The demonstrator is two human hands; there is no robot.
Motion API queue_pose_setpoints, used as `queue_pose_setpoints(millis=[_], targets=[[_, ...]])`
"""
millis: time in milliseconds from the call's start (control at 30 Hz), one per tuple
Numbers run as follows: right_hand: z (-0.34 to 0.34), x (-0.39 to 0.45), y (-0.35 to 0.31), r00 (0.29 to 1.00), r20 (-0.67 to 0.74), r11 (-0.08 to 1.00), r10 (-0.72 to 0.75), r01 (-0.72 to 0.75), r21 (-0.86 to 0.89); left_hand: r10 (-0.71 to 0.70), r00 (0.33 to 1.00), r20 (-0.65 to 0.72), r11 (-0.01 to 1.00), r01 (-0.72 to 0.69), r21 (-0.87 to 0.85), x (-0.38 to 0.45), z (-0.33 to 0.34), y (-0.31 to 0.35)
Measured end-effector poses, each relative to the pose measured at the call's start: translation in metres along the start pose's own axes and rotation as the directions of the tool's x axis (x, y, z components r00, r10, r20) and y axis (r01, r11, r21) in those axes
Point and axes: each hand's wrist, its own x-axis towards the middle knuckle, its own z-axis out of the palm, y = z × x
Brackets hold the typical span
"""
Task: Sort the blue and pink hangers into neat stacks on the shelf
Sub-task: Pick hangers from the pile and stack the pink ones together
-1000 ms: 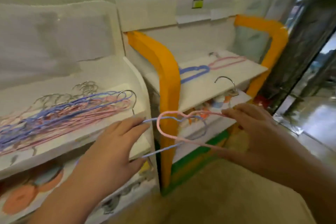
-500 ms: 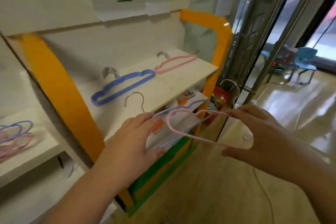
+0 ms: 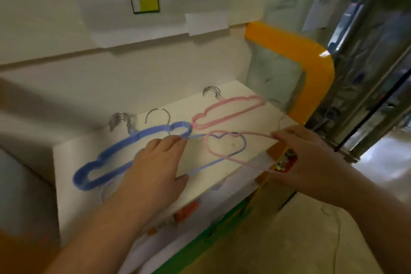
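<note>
Shelf: a white shelf (image 3: 224, 181) with an orange frame (image 3: 311, 55) held both sorted piles.
Blue stack: the blue stack (image 3: 124, 155) lay toward the left of the board, metal hooks at the back wall.
Pink stack: the pink stack (image 3: 226, 111) lay behind and to the right, its near end just beside the blue one's tip.
Left hand: the left hand (image 3: 155, 169) pinched one loose blue hanger (image 3: 241, 151) at its top edge, over the blue pile.
Right hand: the right hand (image 3: 311, 160) pinched a loose pink hanger (image 3: 224, 155), held above the shelf's front edge.
Risk: the two loose hangers overlapped (whether they were hooked together could not be told), so drawing them apart might snag, drag a pile askew, or drop one off the front.
</note>
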Motion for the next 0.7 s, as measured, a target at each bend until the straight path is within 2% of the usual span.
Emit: queue_pose_setpoints(millis=[100, 167, 367, 600, 700], targets=[[0.006, 0.066, 0.022, 0.995, 0.045, 0.996, -0.092, 0.092, 0.005, -0.077, 0.997, -0.03, 0.995, 0.079, 0.053, 0.026, 0.001, -0.016], [0.01, 0.11, 0.033, 0.984, 0.015, 0.984, -0.179, 0.178, 0.015, -0.109, 0.994, -0.032, 0.991, 0.111, 0.074, 0.04, 0.002, -0.03], [0.02, 0.221, 0.052, 0.93, 0.118, 0.936, -0.349, 0.353, -0.012, -0.304, 0.947, 0.103, 0.952, 0.3, 0.056, 0.06, 0.005, -0.083], [0.041, 0.283, 0.064, 0.838, 0.254, 0.871, -0.483, 0.49, 0.036, -0.442, 0.876, 0.193, 0.894, 0.448, 0.013, 0.053, 0.014, -0.1], [0.047, 0.296, 0.074, 0.821, 0.303, 0.864, -0.484, 0.503, 0.016, -0.423, 0.884, 0.2, 0.899, 0.437, -0.026, 0.055, 0.018, -0.104]])
